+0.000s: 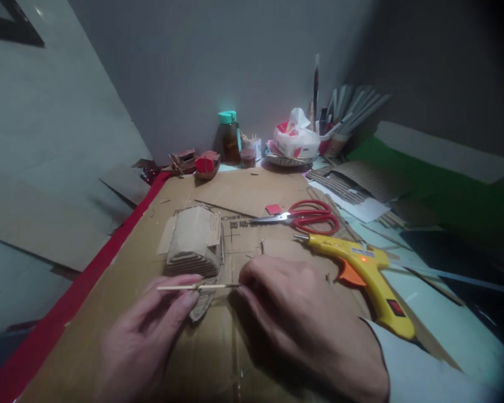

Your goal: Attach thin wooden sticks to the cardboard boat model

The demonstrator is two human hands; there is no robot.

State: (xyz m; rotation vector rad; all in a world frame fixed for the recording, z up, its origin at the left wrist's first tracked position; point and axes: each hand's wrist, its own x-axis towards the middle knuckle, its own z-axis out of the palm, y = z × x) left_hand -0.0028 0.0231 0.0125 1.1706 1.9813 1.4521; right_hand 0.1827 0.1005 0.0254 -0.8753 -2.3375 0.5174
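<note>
My left hand (151, 330) and my right hand (302, 319) pinch the two ends of a thin wooden stick (210, 286), held level just above the cardboard sheet (109, 313). The left fingertips grip its left part, the right fingertips its right end. Right behind the stick stands a small corrugated cardboard model (195, 240) with a rounded top, and a loose corrugated strip (202, 305) lies under the stick. Both hands hover close to that model.
A yellow hot glue gun (369, 277) lies right of my right hand, its nozzle pointing left. Red-handled scissors (306, 216) and a small red square (273, 209) lie behind it. At the back stand a teal-capped bottle (230, 137), tissue pack (296, 139), cup of tools (340, 131), cardboard scraps (353, 182).
</note>
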